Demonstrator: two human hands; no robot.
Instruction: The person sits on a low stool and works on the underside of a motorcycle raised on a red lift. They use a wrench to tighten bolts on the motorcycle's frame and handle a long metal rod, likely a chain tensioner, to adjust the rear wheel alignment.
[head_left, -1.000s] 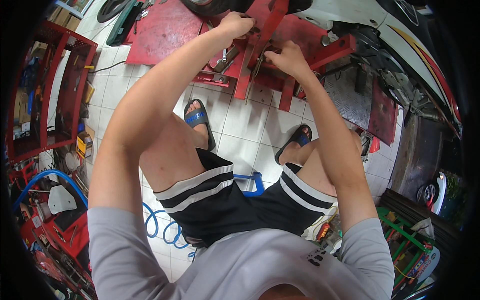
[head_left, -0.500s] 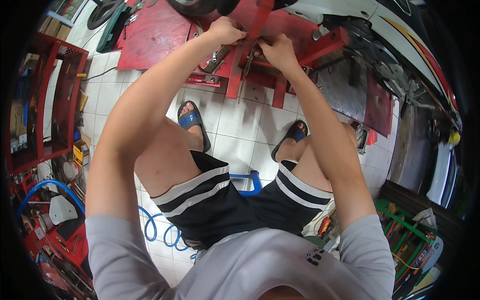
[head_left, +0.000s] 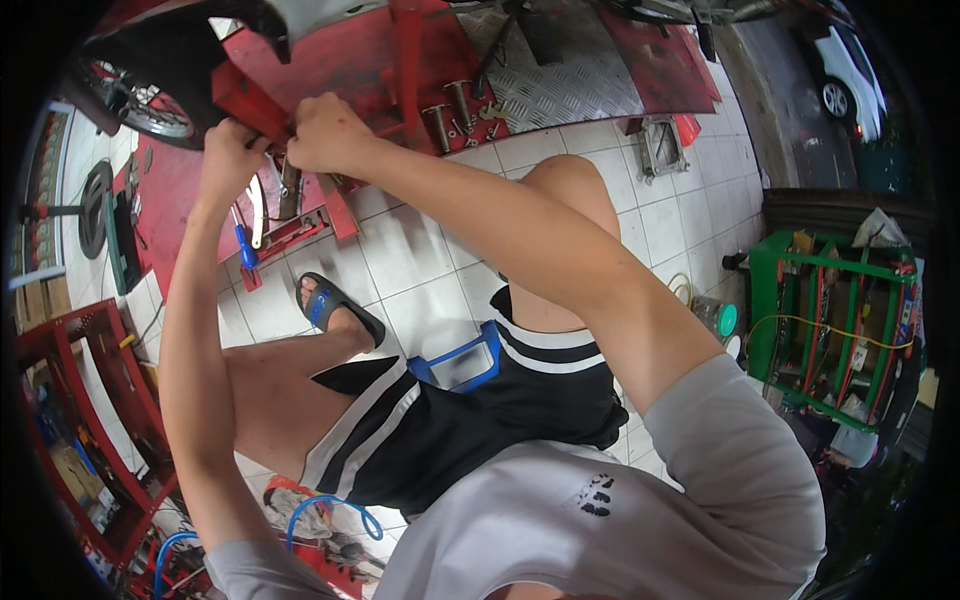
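Note:
Both my hands are up at a red metal beam (head_left: 245, 98) of the stand on the red lift table (head_left: 185, 190). My left hand (head_left: 234, 155) is closed at the beam's lower end, fingers curled inward. Close on its right, my right hand (head_left: 325, 135) is also closed, its fingertips against the same area. What lies between their fingers is hidden. Just below them on the table are a blue-handled screwdriver (head_left: 246, 246), a pale curved strip (head_left: 258, 213) and a worn metal piece (head_left: 290, 193).
A motorcycle wheel (head_left: 150, 112) is beyond my left hand. Bolts (head_left: 439, 127) lie along the table edge, near a ridged metal plate (head_left: 570, 85). A blue stool frame (head_left: 458, 360) is between my legs. Red shelving (head_left: 75, 355) stands left, a green rack (head_left: 765, 310) right.
The view has swung to the right, so hands and table appear farther left. My hands are closer together, the right now beside the left at the beam; both stay closed.

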